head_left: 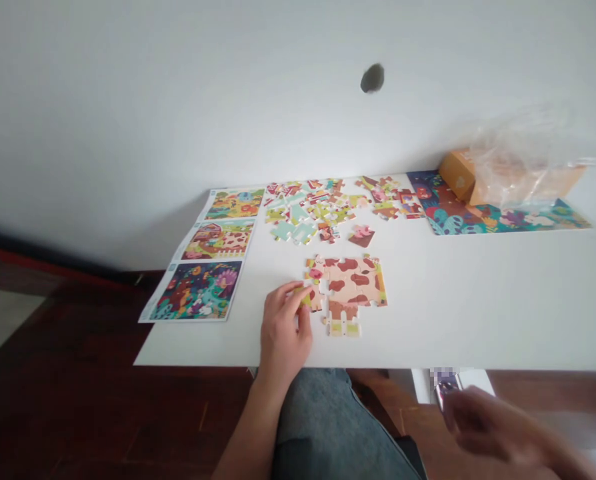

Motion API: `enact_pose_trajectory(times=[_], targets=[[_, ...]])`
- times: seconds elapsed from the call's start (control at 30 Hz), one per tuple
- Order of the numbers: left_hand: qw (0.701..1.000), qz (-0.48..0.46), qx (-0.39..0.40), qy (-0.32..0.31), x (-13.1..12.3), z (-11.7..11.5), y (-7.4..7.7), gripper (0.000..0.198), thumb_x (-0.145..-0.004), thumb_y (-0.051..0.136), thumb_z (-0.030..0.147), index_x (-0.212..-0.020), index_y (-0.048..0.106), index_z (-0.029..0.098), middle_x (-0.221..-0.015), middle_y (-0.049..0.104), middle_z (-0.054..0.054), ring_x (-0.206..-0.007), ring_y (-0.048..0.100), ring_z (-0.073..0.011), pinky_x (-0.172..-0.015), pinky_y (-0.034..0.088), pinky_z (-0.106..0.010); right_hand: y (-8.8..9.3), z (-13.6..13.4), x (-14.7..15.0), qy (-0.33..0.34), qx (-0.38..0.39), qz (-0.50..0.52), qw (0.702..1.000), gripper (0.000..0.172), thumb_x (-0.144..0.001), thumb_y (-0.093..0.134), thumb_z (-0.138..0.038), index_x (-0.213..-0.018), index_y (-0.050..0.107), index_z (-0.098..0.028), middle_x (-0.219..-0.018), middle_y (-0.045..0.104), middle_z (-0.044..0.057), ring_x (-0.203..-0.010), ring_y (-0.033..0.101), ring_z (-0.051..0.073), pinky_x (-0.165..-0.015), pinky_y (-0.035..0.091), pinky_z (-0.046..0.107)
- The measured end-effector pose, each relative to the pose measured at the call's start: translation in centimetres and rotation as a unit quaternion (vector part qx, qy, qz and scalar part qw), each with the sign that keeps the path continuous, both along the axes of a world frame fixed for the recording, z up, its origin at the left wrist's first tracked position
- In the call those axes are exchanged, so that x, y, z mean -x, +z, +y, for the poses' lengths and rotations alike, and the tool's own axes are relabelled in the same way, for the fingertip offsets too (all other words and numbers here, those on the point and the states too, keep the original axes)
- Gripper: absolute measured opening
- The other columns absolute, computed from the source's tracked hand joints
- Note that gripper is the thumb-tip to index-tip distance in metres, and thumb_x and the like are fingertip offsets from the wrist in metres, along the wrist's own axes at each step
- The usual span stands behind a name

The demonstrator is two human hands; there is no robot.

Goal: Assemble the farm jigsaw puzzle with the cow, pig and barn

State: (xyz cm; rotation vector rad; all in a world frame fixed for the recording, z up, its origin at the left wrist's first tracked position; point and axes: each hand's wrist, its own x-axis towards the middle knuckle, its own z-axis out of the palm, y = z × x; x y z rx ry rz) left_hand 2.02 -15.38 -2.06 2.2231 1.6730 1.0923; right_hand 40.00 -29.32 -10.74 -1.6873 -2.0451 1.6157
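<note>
In the head view, the left hand (283,328) rests on the white desk (478,307) near its front edge. Its grip is narrow, with thumb and forefinger pinched on a small yellow-green piece (305,297). This piece touches the left edge of the joined cow section (351,283). That section lies flat just right of the hand, at the middle of the desk's near half. Its long axis runs left to right, roughly parallel to the front edge. A short stub of two pieces juts from its lower side toward the person.

The right hand (498,427) is low at the right, off the desk and below its edge. It is blurred, so its grip cannot be told.

Farther back lies a heap of loose pieces (318,203), with one single piece (361,235) between the heap and the cow section. A sheet of three pictures (213,257) lies along the desk's left edge. At the back right, a cardboard box in a clear bag (508,175) sits on a finished dark puzzle (478,217).
</note>
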Motion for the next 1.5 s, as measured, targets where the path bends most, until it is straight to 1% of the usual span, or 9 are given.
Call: enact_pose_trajectory(times=[0.07,0.13,0.23,0.37,0.47,0.6,0.93,1.23,1.5], targets=[[1.0,-0.014,-0.001,0.007,0.0,-0.2,0.1,0.031,-0.09,0.051,0.009,-0.116,0.066,0.018,-0.117,0.062,-0.01,-0.113,0.057,-0.0235,-0.1,0.047,-0.039,6.8,1.9,1.7,0.113,0.01,0.077,0.991,0.027,-0.066,0.069,-0.017,-0.092,0.07,-0.026,-0.072,0.068,0.002,-0.055,0.056,0.014,-0.045,0.036,0.023],[1.0,-0.019,-0.005,0.017,0.1,-0.3,0.1,0.031,-0.089,0.053,0.009,-0.116,0.064,0.017,-0.117,0.062,-0.011,-0.113,0.057,-0.0244,-0.1,0.047,-0.041,12.6,5.2,3.9,0.138,-0.072,0.12,0.98,0.026,-0.073,0.069,-0.019,-0.098,0.071,-0.026,-0.078,0.07,0.005,-0.059,0.059,0.015,-0.049,0.041,0.024],[1.0,0.0,-0.003,0.019,0.1,-0.3,-0.1,0.028,-0.088,0.054,0.008,-0.109,0.068,0.018,-0.114,0.062,-0.01,-0.111,0.056,-0.0253,-0.099,0.048,-0.043,16.9,12.6,8.2,0.102,-0.264,0.083,0.956,0.013,-0.088,0.06,-0.023,-0.098,0.069,-0.024,-0.077,0.068,0.004,-0.062,0.058,0.013,-0.058,0.043,0.025],[1.0,0.017,-0.002,0.006,0.2,-0.3,-0.3,0.03,-0.089,0.051,0.006,-0.107,0.071,0.02,-0.115,0.062,-0.01,-0.111,0.055,-0.0254,-0.097,0.049,-0.044,15.1,21.7,13.2,0.115,-0.477,0.044,0.87,0.014,-0.09,0.055,-0.024,-0.093,0.067,-0.018,-0.074,0.065,0.003,-0.063,0.056,0.013,-0.061,0.04,0.025],[0.999,0.028,-0.007,0.012,0.5,-0.8,-0.3,0.032,-0.09,0.051,0.005,-0.111,0.071,0.02,-0.118,0.06,-0.011,-0.112,0.055,-0.0258,-0.097,0.049,-0.045,12.1,24.7,14.8,0.105,-0.536,0.016,0.838,0.016,-0.09,0.052,-0.021,-0.092,0.067,-0.016,-0.077,0.067,0.005,-0.065,0.056,0.014,-0.061,0.039,0.026],[0.999,0.04,-0.023,0.027,1.0,-1.8,-0.4,0.033,-0.091,0.05,0.006,-0.112,0.071,0.021,-0.12,0.059,-0.011,-0.112,0.055,-0.0261,-0.096,0.049,-0.045,10.5,25.0,14.4,0.11,-0.534,0.022,0.838,0.017,-0.089,0.053,-0.019,-0.098,0.068,-0.017,-0.086,0.07,0.006,-0.071,0.061,0.015,-0.064,0.041,0.025],[0.997,0.045,0.008,0.062,1.0,-1.4,-0.7,0.04,-0.091,0.06,0.024,-0.13,0.058,0.014,-0.128,0.06,-0.016,-0.118,0.053,-0.0308,-0.102,0.046,-0.05,11.4,24.7,14.3,0.126,-0.508,0.012,0.852,0.018,-0.089,0.055,-0.022,-0.101,0.069,-0.017,-0.087,0.069,0.007,-0.071,0.06,0.015,-0.064,0.042,0.026],[0.997,0.023,0.071,0.035,2.2,-0.5,0.0,0.038,-0.087,0.066,0.022,-0.124,0.065,0.02,-0.115,0.063,-0.011,-0.11,0.054,-0.0287,-0.097,0.05,-0.048,11.0,24.6,14.6,0.158,-0.495,0.027,0.854,0.02,-0.091,0.055,-0.023,-0.102,0.07,-0.018,-0.085,0.068,0.007,-0.079,0.062,0.018,-0.071,0.044,0.028],[0.965,-0.19,0.175,-0.05,2.3,1.5,1.1,0.044,-0.086,0.064,0.018,-0.129,0.062,0.026,-0.11,0.062,-0.006,-0.098,0.064,-0.0192,-0.086,0.056,-0.033,11.7,24.6,14.2,0.132,-0.49,0.056,0.86,0.022,-0.093,0.055,-0.028,-0.104,0.07,-0.017,-0.086,0.068,0.008,-0.074,0.059,0.016,-0.068,0.043,0.027]])
